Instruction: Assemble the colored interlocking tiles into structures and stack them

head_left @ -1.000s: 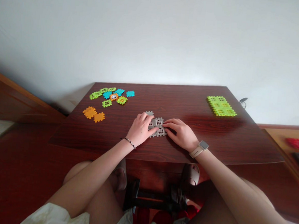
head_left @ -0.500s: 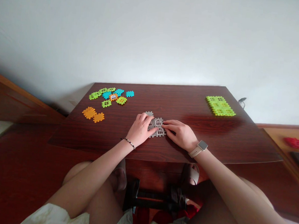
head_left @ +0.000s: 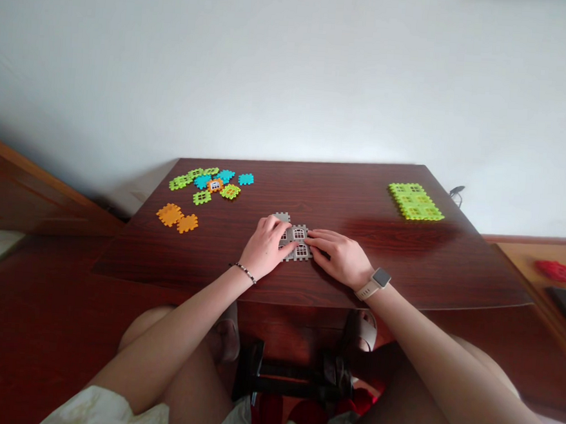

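Note:
Grey interlocking window tiles (head_left: 300,233), joined into a flat panel with white window inserts, lie on the table between my hands. My left hand (head_left: 268,244) grips the panel's left side, its thumb pressed on the lower middle and its fingers curled over the upper left. At the right edge, my right hand (head_left: 340,258) pinches the tiles, fingers held close together with the thumb below. Parts of the left-hand tiles are hidden under my left hand.
Loose green tiles (head_left: 201,197), blue tiles (head_left: 246,179) and an orange window tile (head_left: 214,185) lie at the table's back left. Nearer are orange tiles (head_left: 169,214). A joined green tile panel (head_left: 415,202) rests at the back right of the brown table (head_left: 342,190).
My right hand has shifted very slightly left against the panel's right edge. My left hand stays on the grey tiles.

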